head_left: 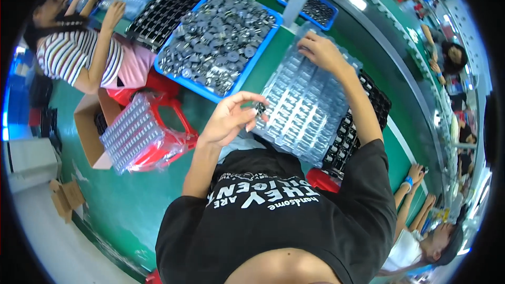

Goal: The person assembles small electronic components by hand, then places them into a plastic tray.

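My left hand (pixel 231 119) pinches a small dark metal-and-plastic part (pixel 259 108) between thumb and fingers, just off the near left edge of a clear plastic blister tray (pixel 302 108). Rows of moulded pockets cover this tray, which lies in front of me. Over its far end, my right hand (pixel 322 51) points its bent fingers down at the pockets. Whatever those fingertips hold, if anything, is hidden. Left of the tray stands a blue bin (pixel 235 88) heaped with small grey round parts (pixel 215 39).
Black trays (pixel 351 132) show beneath the clear tray's right side; another black tray (pixel 171 5) lies beyond the bin. A smaller blue bin (pixel 329 23) stands farther off. A red stool (pixel 181 118) bears bagged clear trays (pixel 134 131). Co-workers sit left and right along the green bench.
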`<state>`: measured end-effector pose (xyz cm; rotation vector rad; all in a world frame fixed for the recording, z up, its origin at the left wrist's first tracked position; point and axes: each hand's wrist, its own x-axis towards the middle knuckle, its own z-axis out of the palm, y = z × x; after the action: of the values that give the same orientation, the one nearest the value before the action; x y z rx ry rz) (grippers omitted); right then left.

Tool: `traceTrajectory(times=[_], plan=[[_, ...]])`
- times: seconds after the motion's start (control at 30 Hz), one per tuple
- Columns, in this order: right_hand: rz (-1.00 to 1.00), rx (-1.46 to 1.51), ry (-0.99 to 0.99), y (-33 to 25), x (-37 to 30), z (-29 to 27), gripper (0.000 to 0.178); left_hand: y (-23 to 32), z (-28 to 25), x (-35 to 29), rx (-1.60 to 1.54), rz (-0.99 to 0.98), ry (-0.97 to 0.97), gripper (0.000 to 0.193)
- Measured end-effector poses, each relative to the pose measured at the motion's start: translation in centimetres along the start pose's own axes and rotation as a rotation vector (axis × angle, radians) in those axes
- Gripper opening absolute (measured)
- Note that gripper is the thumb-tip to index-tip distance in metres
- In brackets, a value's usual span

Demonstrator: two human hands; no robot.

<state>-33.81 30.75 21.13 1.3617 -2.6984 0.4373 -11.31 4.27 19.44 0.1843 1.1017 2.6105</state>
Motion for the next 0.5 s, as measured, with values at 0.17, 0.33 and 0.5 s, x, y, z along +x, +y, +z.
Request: traceTrajectory(times=[0.17, 0.33, 0.5], plan=[[-0.059, -0.038, -0.018, -0.3, 0.7, -0.5, 0.009, 0.2, -1.5, 0.2, -0.096, 0.045, -0.020, 0.032], [-0.069, -0.066, 0.023, 0.0, 0.6, -0.1, 0.011, 0.1, -1.5, 0.4, -0.207, 0.076, -0.073, 0.027], [-0.024, 0.044, 0.153, -3.1, -0.7, -1.1, 0.013, -0.8, -1.1, 0.8, -0.280, 0.113, -0.039, 0.022]])
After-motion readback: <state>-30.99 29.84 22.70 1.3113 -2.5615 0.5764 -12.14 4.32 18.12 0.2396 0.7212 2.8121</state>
